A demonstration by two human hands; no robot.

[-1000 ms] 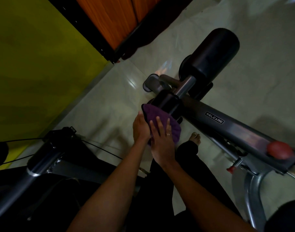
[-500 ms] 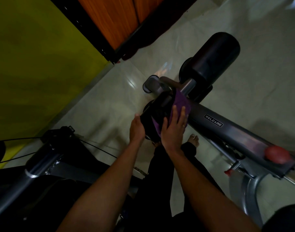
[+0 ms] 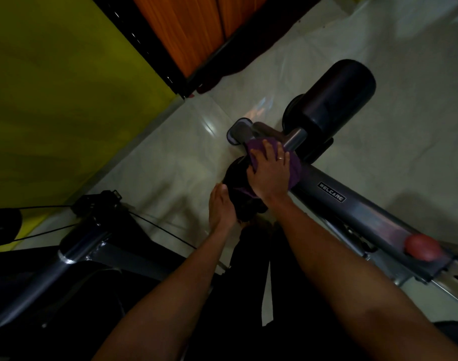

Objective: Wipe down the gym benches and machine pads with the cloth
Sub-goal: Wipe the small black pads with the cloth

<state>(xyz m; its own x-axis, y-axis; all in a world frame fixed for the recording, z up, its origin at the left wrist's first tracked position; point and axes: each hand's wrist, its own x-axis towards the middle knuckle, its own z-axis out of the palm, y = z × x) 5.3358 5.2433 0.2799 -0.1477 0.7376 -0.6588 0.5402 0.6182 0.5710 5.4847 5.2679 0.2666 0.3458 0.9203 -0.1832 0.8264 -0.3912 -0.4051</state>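
Both hands work at the near roller pad [image 3: 235,178], just ahead of the person's dark-clad legs. Left hand [image 3: 221,208] lies with straight fingers flat against the pad's near end, bracing it and gripping nothing. Right hand [image 3: 271,173] is spread wide, fingers splayed, pressing the purple cloth [image 3: 294,169] down over the pad's top, where it meets the steel crossbar [image 3: 294,138]. The cloth drapes round the pad's curve, and its right fold touches the grey frame beam [image 3: 366,217] marked WELCARE.

This looks like the wiping of the near roller, midway through. The next move probably calls for drawing the cloth round the pad's underside while the left hand stops it turning. After that the cloth would cross the beam to the far roller pad [image 3: 337,100], which the cloth does not touch. Beyond lie the pale tiled floor [image 3: 405,74], a yellow wall [image 3: 53,87] and an orange wooden door [image 3: 191,27].
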